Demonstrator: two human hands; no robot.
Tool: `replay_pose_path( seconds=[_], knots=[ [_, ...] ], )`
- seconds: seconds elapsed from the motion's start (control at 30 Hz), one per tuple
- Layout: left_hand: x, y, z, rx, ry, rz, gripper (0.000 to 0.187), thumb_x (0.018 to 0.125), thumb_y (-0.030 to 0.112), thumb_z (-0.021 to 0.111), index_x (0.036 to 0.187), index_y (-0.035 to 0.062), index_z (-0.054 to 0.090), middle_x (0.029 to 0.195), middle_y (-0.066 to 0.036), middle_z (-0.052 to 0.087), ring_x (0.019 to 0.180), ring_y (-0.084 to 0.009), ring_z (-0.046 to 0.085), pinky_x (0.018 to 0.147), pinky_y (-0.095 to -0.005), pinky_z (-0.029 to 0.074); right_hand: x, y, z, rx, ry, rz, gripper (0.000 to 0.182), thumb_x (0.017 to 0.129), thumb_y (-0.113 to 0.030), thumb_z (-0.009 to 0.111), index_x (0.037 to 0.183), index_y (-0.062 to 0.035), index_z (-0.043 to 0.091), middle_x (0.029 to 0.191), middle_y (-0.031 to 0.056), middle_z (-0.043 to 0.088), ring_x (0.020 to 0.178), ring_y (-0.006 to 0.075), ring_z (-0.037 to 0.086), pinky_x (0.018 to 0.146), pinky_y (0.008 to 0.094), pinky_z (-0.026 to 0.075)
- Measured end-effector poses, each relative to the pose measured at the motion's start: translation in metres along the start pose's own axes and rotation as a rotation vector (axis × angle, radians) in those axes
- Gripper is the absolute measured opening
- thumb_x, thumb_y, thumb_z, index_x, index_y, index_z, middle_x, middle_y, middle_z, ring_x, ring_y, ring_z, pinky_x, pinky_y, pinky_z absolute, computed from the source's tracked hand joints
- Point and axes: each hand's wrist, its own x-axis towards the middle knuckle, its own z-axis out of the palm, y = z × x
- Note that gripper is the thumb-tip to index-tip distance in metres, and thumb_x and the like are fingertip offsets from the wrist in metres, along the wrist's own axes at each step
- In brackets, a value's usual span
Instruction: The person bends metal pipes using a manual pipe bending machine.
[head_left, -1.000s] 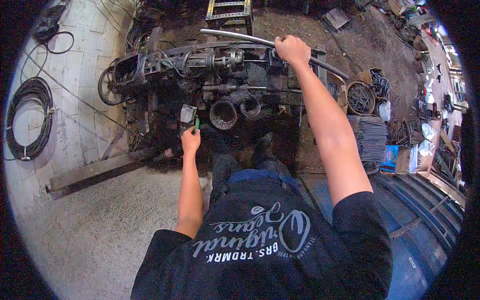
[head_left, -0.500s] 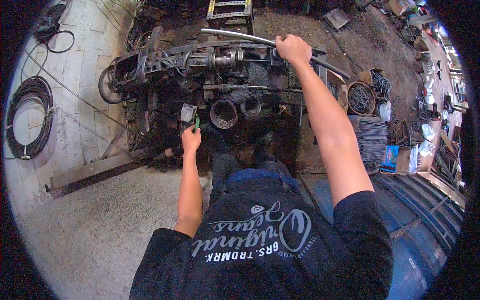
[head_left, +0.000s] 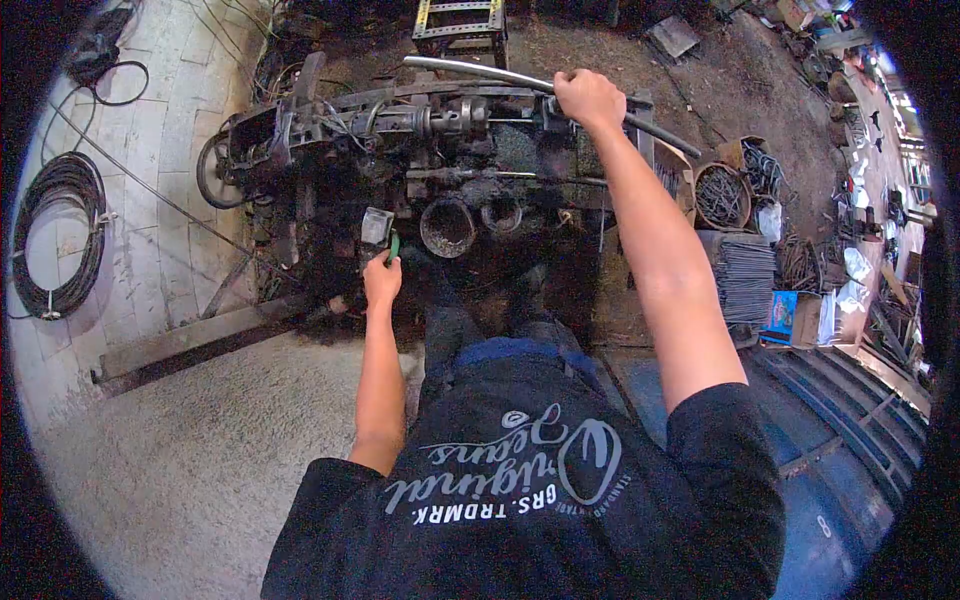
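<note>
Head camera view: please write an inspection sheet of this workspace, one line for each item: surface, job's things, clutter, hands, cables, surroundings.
Surface: pale speckled concrete floor, dark and greasy near the machine.
Job's things: black oily metal machine with a spoked wheel at its left end; long grey metal lever pipe across its top; small green-handled tool.
Clutter: round basket of bent wire pieces; bundle of grey metal rods; blue cardboard box.
Hands: right hand closed around the lever pipe; left hand holds the green-handled tool beside the machine.
Cables: coiled black cable on the pale tiled floor at left.
Surroundings: yellow and black metal stand behind the machine; blue ribbed sheet at right.
</note>
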Motion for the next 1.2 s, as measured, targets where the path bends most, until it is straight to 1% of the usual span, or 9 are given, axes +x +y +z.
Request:
replay_pose_path(
  seconds=[0.17,0.27,0.43,0.63,0.77,0.87,0.93,1.1,1.2],
  knots=[
    [0.004,-0.009,0.006,0.003,0.01,0.02,0.039,0.085,0.023,0.061,0.118,0.0031,0.061,0.103,-0.023,0.065,0.097,-0.0376,0.062,0.084,-0.044,0.048,0.0,-0.001,0.0,0.003,-0.011,0.002,0.052,0.084,-0.045,0.039,0.1,-0.0045,0.069,0.105,0.0194,0.066,0.099,0.035,0.063,0.086,0.0434,0.049],
    [0.006,-0.013,0.009,-0.02,0.027,0.022,0.039,0.085,0.023,0.062,0.118,0.0031,0.061,0.103,-0.024,0.065,0.098,-0.0379,0.062,0.085,-0.0439,0.048,0.001,-0.001,0.0,-0.013,-0.018,0.01,0.052,0.084,-0.045,0.04,0.098,-0.0048,0.07,0.102,0.0194,0.067,0.098,0.0349,0.064,0.085,0.0433,0.049],
    [0.003,-0.009,0.006,0.006,0.015,0.022,0.039,0.084,0.024,0.062,0.118,0.0033,0.061,0.104,-0.024,0.064,0.099,-0.0381,0.062,0.085,-0.0436,0.048,0.001,0.003,0.002,-0.006,0.033,-0.002,0.052,0.084,-0.045,0.04,0.093,-0.0045,0.071,0.097,0.019,0.068,0.093,0.0353,0.065,0.083,0.0429,0.05],
    [0.002,-0.006,0.004,-0.001,0.024,0.023,0.038,0.084,0.024,0.062,0.117,0.0034,0.062,0.104,-0.022,0.065,0.098,-0.0378,0.062,0.085,-0.0437,0.048,0.003,0.002,0.005,0.011,0.005,0.013,0.051,0.083,-0.045,0.04,0.092,-0.0049,0.071,0.096,0.0189,0.068,0.093,0.0349,0.065,0.083,0.0425,0.05],
    [-0.001,-0.002,0.002,-0.009,0.028,0.013,0.038,0.084,0.024,0.062,0.117,0.0038,0.062,0.105,-0.022,0.065,0.098,-0.0377,0.062,0.084,-0.0437,0.049,0.004,0.006,0.005,0.023,-0.012,0.02,0.051,0.083,-0.045,0.04,0.093,-0.0048,0.071,0.096,0.0187,0.068,0.094,0.0342,0.065,0.084,0.0423,0.05],
    [0.002,-0.005,0.005,-0.009,0.032,0.028,0.038,0.084,0.025,0.062,0.115,0.0042,0.063,0.104,-0.022,0.065,0.097,-0.038,0.062,0.084,-0.0436,0.049,0.003,0.004,0.004,0.036,0.035,0.011,0.052,0.084,-0.045,0.04,0.094,-0.0045,0.071,0.098,0.0189,0.068,0.095,0.0338,0.065,0.084,0.0422,0.049],
    [0.002,-0.008,0.006,-0.008,0.037,0.024,0.038,0.084,0.025,0.062,0.115,0.0045,0.063,0.104,-0.022,0.065,0.097,-0.038,0.062,0.084,-0.0434,0.049,0.001,0.003,-0.001,0.008,-0.035,0.011,0.052,0.084,-0.045,0.04,0.098,-0.0047,0.07,0.101,0.0189,0.067,0.098,0.0337,0.064,0.085,0.0424,0.049],
    [0.002,-0.007,0.006,-0.003,0.044,0.028,0.038,0.083,0.025,0.062,0.116,0.0052,0.063,0.105,-0.023,0.065,0.098,-0.0379,0.062,0.084,-0.043,0.049,0.003,0.004,0.001,0.006,-0.015,0.014,0.052,0.084,-0.045,0.04,0.098,-0.0046,0.07,0.102,0.0191,0.067,0.097,0.0347,0.064,0.086,0.043,0.049],
    [0.0,-0.003,0.002,-0.004,0.012,0.022,0.039,0.083,0.025,0.062,0.116,0.0049,0.063,0.106,-0.023,0.064,0.1,-0.0379,0.061,0.085,-0.0428,0.049,0.002,0.005,0.0,0.011,-0.012,0.016,0.052,0.084,-0.045,0.04,0.098,-0.0044,0.07,0.102,0.0193,0.067,0.097,0.035,0.064,0.086,0.0433,0.049]
  ],
)
